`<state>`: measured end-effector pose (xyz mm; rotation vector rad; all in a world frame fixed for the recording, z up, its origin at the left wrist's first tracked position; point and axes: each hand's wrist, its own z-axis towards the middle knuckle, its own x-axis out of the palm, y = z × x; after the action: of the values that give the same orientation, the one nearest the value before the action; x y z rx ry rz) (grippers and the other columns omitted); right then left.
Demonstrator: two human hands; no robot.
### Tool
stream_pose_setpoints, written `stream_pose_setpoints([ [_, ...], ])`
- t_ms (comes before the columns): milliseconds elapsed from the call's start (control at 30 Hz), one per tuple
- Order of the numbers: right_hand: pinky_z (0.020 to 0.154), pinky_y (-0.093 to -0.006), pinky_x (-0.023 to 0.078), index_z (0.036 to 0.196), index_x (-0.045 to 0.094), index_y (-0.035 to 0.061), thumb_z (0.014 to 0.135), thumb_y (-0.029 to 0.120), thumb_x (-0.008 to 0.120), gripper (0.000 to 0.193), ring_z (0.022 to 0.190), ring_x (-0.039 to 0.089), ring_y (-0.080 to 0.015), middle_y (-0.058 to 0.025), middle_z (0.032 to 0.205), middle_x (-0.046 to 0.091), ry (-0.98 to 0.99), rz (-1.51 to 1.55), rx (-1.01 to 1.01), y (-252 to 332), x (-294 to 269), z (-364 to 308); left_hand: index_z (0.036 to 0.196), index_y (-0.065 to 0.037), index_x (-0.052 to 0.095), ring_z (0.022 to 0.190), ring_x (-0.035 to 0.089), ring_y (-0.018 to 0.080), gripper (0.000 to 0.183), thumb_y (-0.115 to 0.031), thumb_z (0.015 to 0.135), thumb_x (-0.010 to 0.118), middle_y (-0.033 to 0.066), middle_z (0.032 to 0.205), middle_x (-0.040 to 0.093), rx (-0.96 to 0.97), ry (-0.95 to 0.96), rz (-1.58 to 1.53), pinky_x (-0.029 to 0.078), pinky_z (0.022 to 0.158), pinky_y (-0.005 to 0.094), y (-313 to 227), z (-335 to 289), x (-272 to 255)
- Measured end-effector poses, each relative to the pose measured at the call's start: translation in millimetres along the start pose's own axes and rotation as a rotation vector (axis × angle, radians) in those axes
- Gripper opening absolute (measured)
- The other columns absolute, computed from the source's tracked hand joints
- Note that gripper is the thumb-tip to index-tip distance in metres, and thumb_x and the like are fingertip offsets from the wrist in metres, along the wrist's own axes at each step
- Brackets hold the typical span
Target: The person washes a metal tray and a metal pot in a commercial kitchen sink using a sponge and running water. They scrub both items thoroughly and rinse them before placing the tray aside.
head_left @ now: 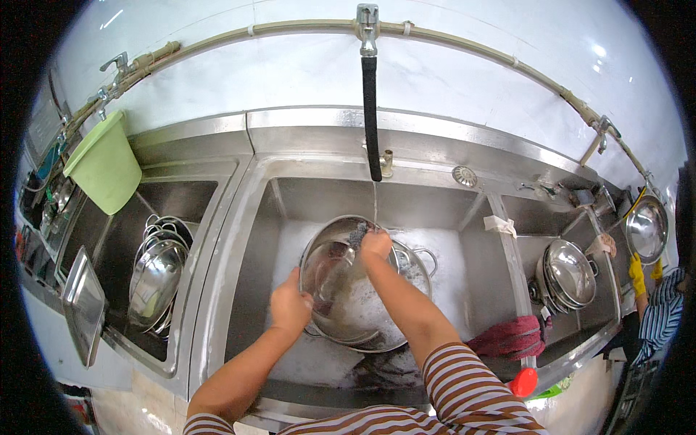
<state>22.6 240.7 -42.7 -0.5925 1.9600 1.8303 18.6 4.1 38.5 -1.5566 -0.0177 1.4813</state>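
Note:
In the middle sink basin (255, 239), a round stainless steel pan (330, 272) lies tilted, its inside wet and soapy. My left hand (291, 301) is closed on the pan's left rim. My right hand (375, 245) is closed round a grey scouring pad (357, 235) against the pan's far inner edge. Water trickles from a black hose (370, 119) just beyond that hand. Partly hidden under the held pan is another steel pan (420, 279) with a loop handle, sitting in suds.
Stacked steel pans fill part of the left basin (159, 272) and the right basin (569, 272). A green bucket (109, 163) and metal tray (85, 304) stand at left. A maroon cloth (511, 338) drapes the right divider. A co-worker's yellow-gloved hands (638, 275) are below a shiny bowl (647, 228).

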Motion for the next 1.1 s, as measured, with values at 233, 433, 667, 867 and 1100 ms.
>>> stream_pose_setpoints([
  [233,0.065,-0.0462,0.044,0.07,0.058,0.001,0.075,0.018,0.058,0.018,0.072,0.058,-0.0401,-0.0228,0.07,0.059,0.169,-0.049,-0.563,20.9,17.2,-24.5,0.113,0.002,0.052,0.075,0.059,0.0407,0.05,-0.003,0.064,0.058,0.026,0.08,0.06,-0.004,0.055,-0.012,0.047,0.068,0.0446,-12.7,9.7,-5.1],
  [433,0.066,-0.0474,0.046,0.074,0.06,0.0015,0.077,0.02,0.058,0.019,0.075,0.06,-0.0377,-0.019,0.074,0.062,0.057,-0.12,-0.256,-11.2,8.4,10.0,0.111,0.003,0.052,0.076,0.058,0.0419,0.048,-0.003,0.063,0.057,0.0265,0.08,0.059,-0.068,0.05,-0.027,0.047,0.07,0.0442,-5.8,5.4,0.0],
  [667,0.07,-0.0477,0.045,0.077,0.054,0.0026,0.081,0.024,0.054,0.021,0.076,0.058,-0.04,-0.0207,0.077,0.061,0.279,-0.218,-0.625,23.3,10.0,-27.8,0.109,0.004,0.053,0.074,0.059,0.0411,0.047,-0.002,0.063,0.057,0.0261,0.079,0.06,-0.056,0.033,-0.01,0.047,0.069,0.0443,-4.6,1.7,3.6],
  [867,0.067,-0.0444,0.049,0.081,0.063,0.0051,0.079,0.021,0.057,0.017,0.079,0.061,-0.0358,-0.0198,0.08,0.063,0.146,-0.247,-0.248,2.5,5.1,8.6,0.11,0.005,0.053,0.072,0.059,0.04,0.048,-0.002,0.063,0.058,0.0255,0.077,0.06,0.021,-0.005,0.005,0.048,0.067,0.0431,1.6,2.7,4.3],
  [1100,0.069,-0.0454,0.047,0.082,0.06,0.0061,0.081,0.024,0.054,0.019,0.08,0.061,-0.0353,-0.019,0.08,0.062,0.283,-0.271,-0.59,20.2,2.1,-12.6,0.111,0.005,0.052,0.068,0.06,0.0382,0.05,-0.002,0.062,0.058,0.0245,0.071,0.059,-0.044,0.032,-0.016,0.048,0.065,0.0426,-2.3,1.3,3.0],
])
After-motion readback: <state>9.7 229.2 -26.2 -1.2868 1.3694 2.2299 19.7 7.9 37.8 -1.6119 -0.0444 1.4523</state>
